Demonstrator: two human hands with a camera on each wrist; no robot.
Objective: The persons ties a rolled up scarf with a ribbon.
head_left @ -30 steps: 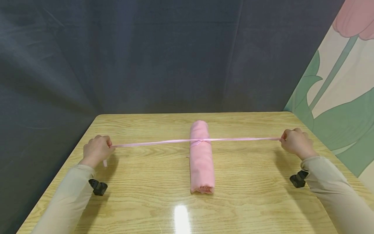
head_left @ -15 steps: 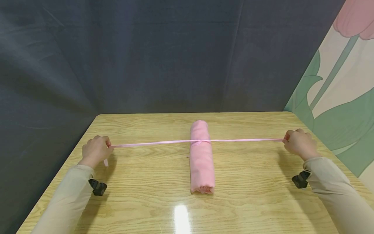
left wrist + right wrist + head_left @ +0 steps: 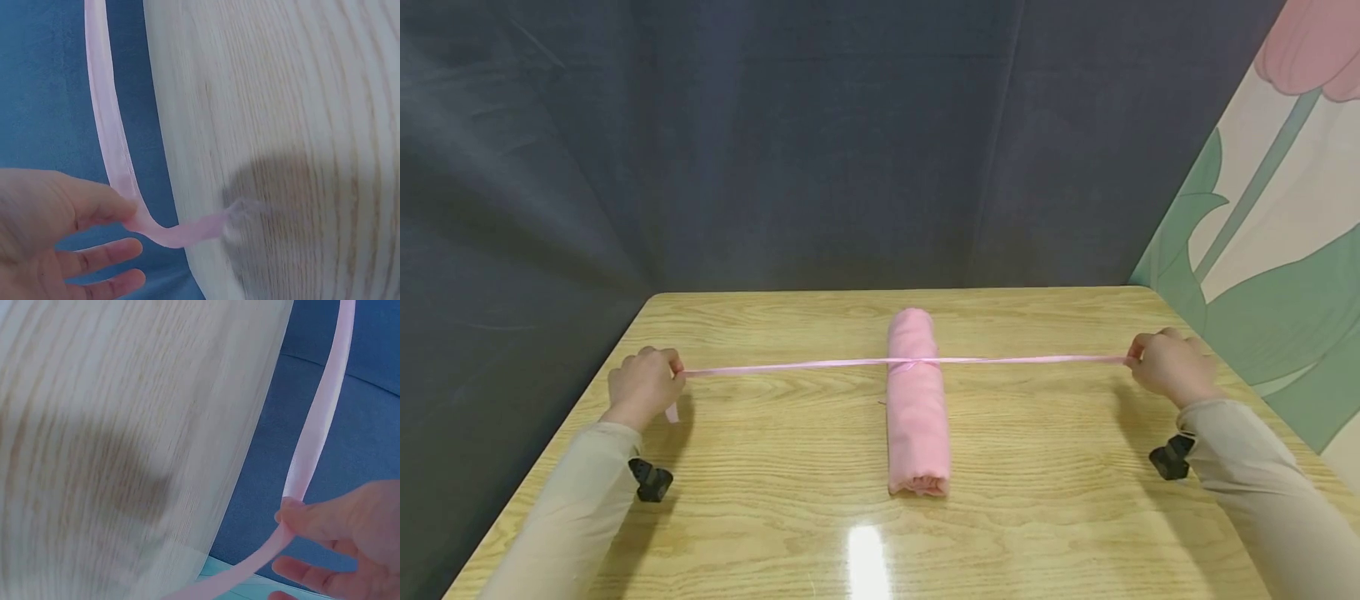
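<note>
A rolled pink cloth (image 3: 918, 425) lies lengthwise on the wooden table. Around its upper part runs a thin pink ribbon (image 3: 805, 365), crossed or knotted on top and stretched nearly straight to both sides. At the left, my left hand (image 3: 643, 385) pinches one stretch between thumb and forefinger, the other fingers spread apart. A short tail of ribbon (image 3: 197, 231) with a frayed tip hangs past the left fingertips. My right hand (image 3: 1172, 367) pinches the opposite stretch; beyond its thumb more ribbon (image 3: 244, 569) hangs down in the right wrist view. Both hands are raised above the table.
The wooden table (image 3: 1037, 517) has rounded far corners. Behind it and to the left hangs a dark blue curtain (image 3: 850, 150). A wall with a painted tulip (image 3: 1285, 208) borders the right side. Small black cameras (image 3: 651, 482) sit on both wrists.
The right hand has moved slightly outward to the right, the left hand very slightly left. The crossing on the cloth looks flatter and tighter than a second ago.
</note>
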